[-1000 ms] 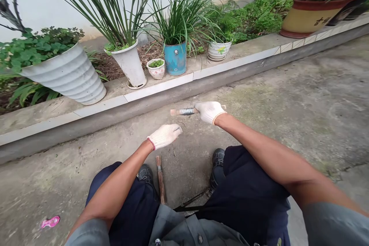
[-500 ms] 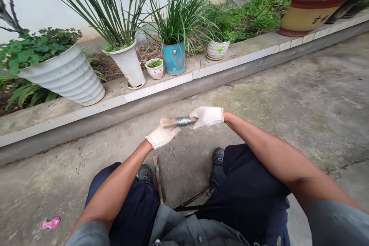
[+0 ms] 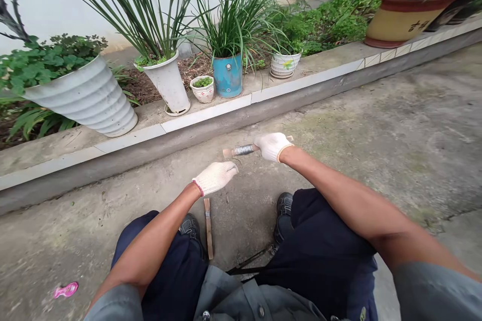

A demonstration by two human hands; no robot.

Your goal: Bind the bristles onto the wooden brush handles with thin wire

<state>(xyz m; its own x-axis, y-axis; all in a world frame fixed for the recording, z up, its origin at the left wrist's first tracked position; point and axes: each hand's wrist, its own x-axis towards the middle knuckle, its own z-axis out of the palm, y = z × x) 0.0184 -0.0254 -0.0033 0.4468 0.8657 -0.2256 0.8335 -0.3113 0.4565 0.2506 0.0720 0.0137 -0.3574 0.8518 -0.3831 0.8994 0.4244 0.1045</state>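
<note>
My right hand point(image 3: 271, 146), in a white knitted glove, is closed around a wooden stick. Silvery wire point(image 3: 243, 150) is wound in tight coils about that stick, and the bare wooden end point(image 3: 228, 153) points left. Below and to the left, my left hand point(image 3: 216, 177), gloved the same way, is closed in a pinch; a thin strand of wire shows at its fingertips. A second wooden stick point(image 3: 209, 230), with some wire around its upper part, stands or lies by my left shoe; how it is supported I cannot tell.
Potted plants stand along a tiled ledge ahead, among them a blue pot point(image 3: 228, 76), a small white pot point(image 3: 203, 91) and a large ribbed pot point(image 3: 90, 98). A pink object point(image 3: 66, 290) lies on the concrete ground point(image 3: 357, 125) at lower left.
My left hand has come away from the wire-wound stick and now sits below it. My right hand has turned and shifted its grip, with the stick's other end now showing behind it.
</note>
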